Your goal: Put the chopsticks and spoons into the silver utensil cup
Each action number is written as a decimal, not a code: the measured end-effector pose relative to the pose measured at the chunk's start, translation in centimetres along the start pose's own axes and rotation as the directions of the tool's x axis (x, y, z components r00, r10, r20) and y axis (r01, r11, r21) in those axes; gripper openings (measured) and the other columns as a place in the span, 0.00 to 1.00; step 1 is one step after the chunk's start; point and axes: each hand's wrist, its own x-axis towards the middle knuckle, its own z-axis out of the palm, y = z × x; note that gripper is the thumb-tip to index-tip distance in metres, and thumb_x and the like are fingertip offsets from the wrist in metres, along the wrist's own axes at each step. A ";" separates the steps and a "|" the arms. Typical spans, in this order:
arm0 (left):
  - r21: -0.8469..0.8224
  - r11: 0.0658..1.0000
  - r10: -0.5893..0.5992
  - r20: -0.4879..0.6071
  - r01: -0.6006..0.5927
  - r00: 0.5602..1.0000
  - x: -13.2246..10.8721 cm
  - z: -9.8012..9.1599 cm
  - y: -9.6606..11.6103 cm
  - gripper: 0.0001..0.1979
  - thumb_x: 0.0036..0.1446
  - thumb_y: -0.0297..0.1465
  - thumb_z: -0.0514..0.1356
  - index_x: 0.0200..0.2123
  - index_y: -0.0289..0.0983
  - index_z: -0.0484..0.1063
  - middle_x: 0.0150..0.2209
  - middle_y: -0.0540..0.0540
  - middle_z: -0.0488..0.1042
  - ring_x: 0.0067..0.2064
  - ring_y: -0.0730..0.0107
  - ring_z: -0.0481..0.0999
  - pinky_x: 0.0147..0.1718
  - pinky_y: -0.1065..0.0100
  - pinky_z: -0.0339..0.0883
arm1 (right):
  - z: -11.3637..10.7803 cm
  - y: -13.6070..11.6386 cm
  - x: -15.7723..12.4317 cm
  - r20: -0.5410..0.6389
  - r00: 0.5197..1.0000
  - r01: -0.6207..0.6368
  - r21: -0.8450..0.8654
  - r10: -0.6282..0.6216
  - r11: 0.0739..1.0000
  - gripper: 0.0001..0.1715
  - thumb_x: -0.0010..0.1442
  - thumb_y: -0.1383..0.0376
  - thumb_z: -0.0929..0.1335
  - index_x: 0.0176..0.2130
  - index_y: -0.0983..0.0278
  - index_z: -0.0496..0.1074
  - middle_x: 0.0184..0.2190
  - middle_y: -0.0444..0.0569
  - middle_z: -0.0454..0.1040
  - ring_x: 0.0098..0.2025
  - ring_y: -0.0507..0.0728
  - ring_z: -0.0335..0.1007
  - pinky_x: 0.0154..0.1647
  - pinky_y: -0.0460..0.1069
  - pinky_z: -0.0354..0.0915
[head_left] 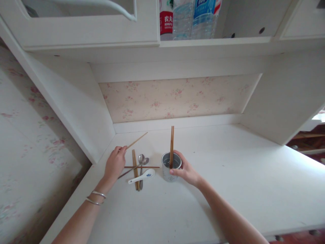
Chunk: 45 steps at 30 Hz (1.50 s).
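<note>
Chopsticks (172, 145), two of them, stand upright in a metal cup (169, 174) on the white counter (228, 176), their tops rising well above its rim. The right hand (186, 170) wraps the cup from the right, thumb at the near rim and fingers round the far side; its grip is clamped on the cup. The cup has small holes in its wall and stands near the middle of the counter, just right of a small scatter of cutlery.

The left hand (115, 165) is at the left edge of that scatter. Its grip is pinched together on a single chopstick (137, 140), held by its lower end, the free end slanting up and to the right toward the back wall.

Two thin bangles (95, 198) circle the left wrist.

Between the hands lie a pair of light chopsticks (135, 174) pointing away from the person, a dark chopstick (149, 167) crossing them sideways, metal spoons (141, 158) with bowls at the far end, and a white spoon (142, 176) with a blue pattern nearest the person, its bowl toward the cup.

Overhead, a shelf (215, 41) holds water bottles (193, 17). Flowered wallpaper (177, 98) backs the counter.
</note>
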 end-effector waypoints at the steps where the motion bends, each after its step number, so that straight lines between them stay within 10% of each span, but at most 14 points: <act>1: -0.156 0.986 -0.059 -0.018 0.056 0.998 0.3 0.1 0.3 0.17 0.61 0.32 0.47 0.48 0.37 0.69 0.41 0.41 0.69 0.41 0.62 0.71 0.44 0.61 0.64 | 0.0 0.0 0.0 -0.001 1.000 0.003 -0.002 -0.003 1.000 0.47 0.44 0.60 0.77 0.58 0.57 0.55 0.51 0.51 0.69 0.52 0.62 0.66 0.55 0.60 0.60; 3: -0.526 0.828 -0.216 0.025 0.196 0.976 0.8 -0.2 1.2 0.17 0.60 0.37 0.50 0.48 0.36 0.69 0.38 0.44 0.69 0.37 0.66 0.72 0.42 0.61 0.67 | 0.0 -0.1 0.0 -0.005 1.000 0.010 -0.006 -0.010 1.000 0.47 0.43 0.60 0.77 0.57 0.57 0.55 0.51 0.51 0.69 0.52 0.62 0.66 0.55 0.60 0.59; 6: -0.907 0.281 -0.330 0.215 0.313 0.919 1.5 -1.7 3.5 0.16 0.57 0.37 0.56 0.47 0.38 0.67 0.35 0.49 0.67 0.35 0.72 0.72 0.42 0.60 0.70 | 0.1 -0.3 0.0 0.001 1.000 0.009 -0.001 -0.009 1.000 0.47 0.43 0.60 0.77 0.57 0.57 0.55 0.51 0.51 0.69 0.52 0.62 0.66 0.55 0.59 0.60; 8: -0.953 0.001 -0.288 0.289 0.303 0.913 1.9 -3.1 5.3 0.12 0.54 0.34 0.60 0.43 0.38 0.68 0.35 0.51 0.68 0.36 0.74 0.72 0.44 0.59 0.69 | 0.1 -0.3 0.0 0.008 1.000 0.005 0.006 -0.006 1.000 0.47 0.43 0.60 0.77 0.57 0.57 0.55 0.51 0.51 0.69 0.51 0.62 0.66 0.54 0.59 0.61; 11: -0.936 -0.148 -0.224 0.345 0.318 0.912 2.2 -4.5 8.2 0.10 0.53 0.33 0.62 0.38 0.37 0.69 0.35 0.51 0.69 0.36 0.73 0.73 0.44 0.60 0.70 | 0.2 -0.3 -0.1 -0.001 1.000 -0.001 -0.002 0.001 1.000 0.47 0.43 0.60 0.77 0.57 0.57 0.55 0.51 0.51 0.69 0.51 0.62 0.66 0.54 0.59 0.61; 28: -0.835 0.502 0.038 0.281 0.225 0.959 1.5 1.3 15.9 0.16 0.55 0.43 0.57 0.40 0.37 0.72 0.38 0.43 0.76 0.40 0.64 0.75 0.42 0.63 0.68 | 0.4 -1.2 -0.6 0.059 0.997 0.052 -0.067 -0.048 0.996 0.50 0.44 0.60 0.77 0.59 0.59 0.54 0.52 0.52 0.68 0.53 0.62 0.65 0.55 0.58 0.59; 45: -0.785 0.562 0.001 0.316 0.261 0.949 0.5 2.7 16.2 0.17 0.56 0.43 0.57 0.42 0.36 0.72 0.41 0.43 0.76 0.41 0.64 0.75 0.43 0.65 0.67 | 0.5 -0.9 -0.4 0.048 0.994 0.102 -0.086 -0.098 0.991 0.49 0.45 0.59 0.76 0.60 0.59 0.54 0.56 0.54 0.64 0.57 0.62 0.61 0.59 0.60 0.55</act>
